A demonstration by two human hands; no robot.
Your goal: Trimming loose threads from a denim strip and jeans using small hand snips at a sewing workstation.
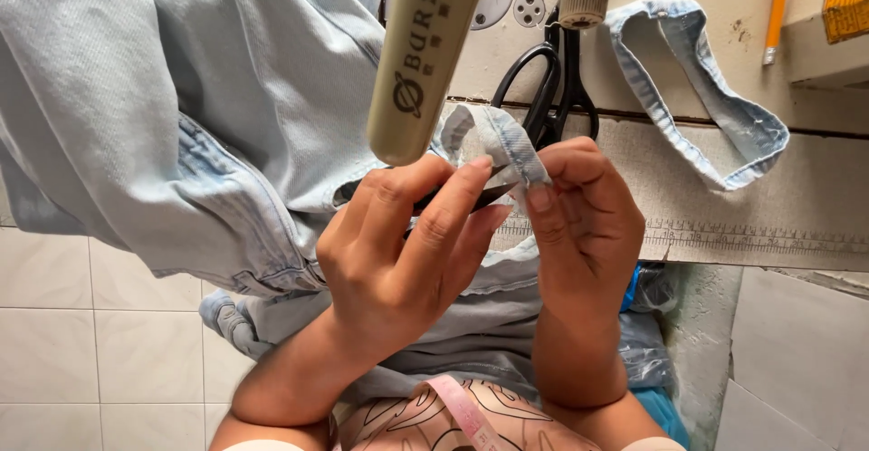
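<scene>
Two hands of mine meet near the middle. Nearest me a pink tape measure [460, 412] lies across my chest. My left hand [398, 252] is closed around a small dark cutting tool [471, 196], its tip at the denim strip [507, 143] that my right hand [584, 215] pinches between thumb and fingers. Left of them hangs a pale denim garment [181, 116]. Farther off, on the tabletop [797, 206], lie black scissors [552, 89] and a loose denim loop [706, 98].
</scene>
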